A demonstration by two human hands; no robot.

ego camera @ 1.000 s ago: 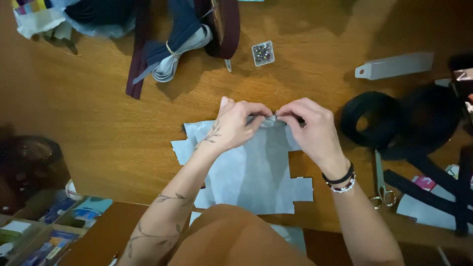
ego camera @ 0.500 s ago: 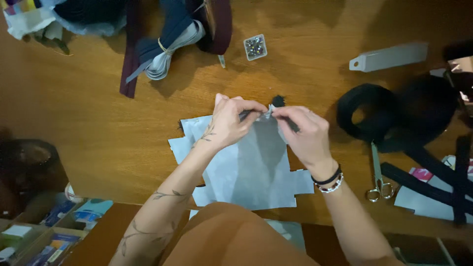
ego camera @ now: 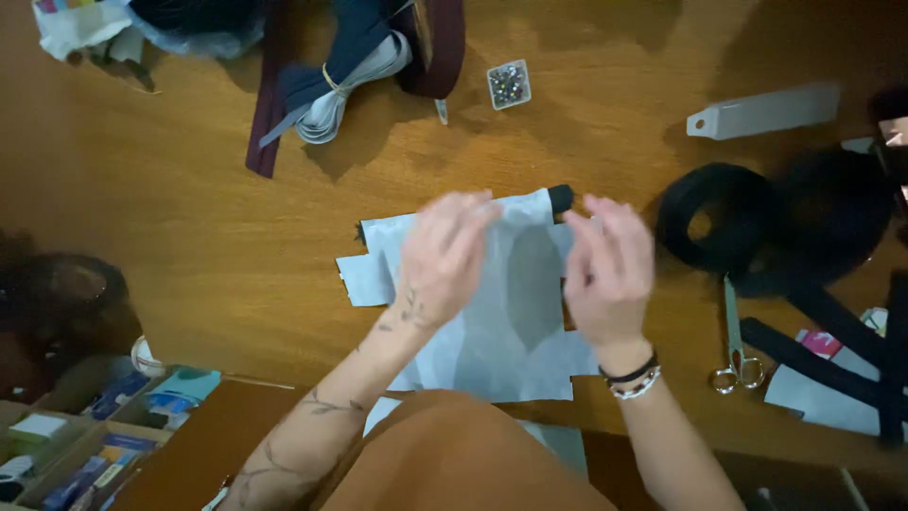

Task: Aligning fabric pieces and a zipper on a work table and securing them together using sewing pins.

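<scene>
A pale grey-blue cut piece of fabric (ego camera: 511, 322) with notched corners lies flat on the wooden table (ego camera: 189, 208), with a dark tab (ego camera: 561, 199) at its top right corner. My left hand (ego camera: 443, 254) rests on the upper left part of the piece, fingers stretched toward its top edge. My right hand (ego camera: 610, 270) hovers at the piece's right edge, fingers loosely curled and blurred by motion; whether it holds anything small is unclear. A gap of bare fabric separates the two hands.
A small clear box of pins (ego camera: 509, 84) sits beyond the fabric. To the right lie scissors (ego camera: 738, 350), a black webbing roll (ego camera: 719, 222) and a pale flat tool (ego camera: 766, 111). Straps and white cord (ego camera: 350, 76) are heaped at the back, and an open drawer of boxes (ego camera: 76, 445) is at the lower left.
My hands were pinched together at the fabric's top edge; they have now come apart, the left onto the fabric, the right off toward its right edge.
</scene>
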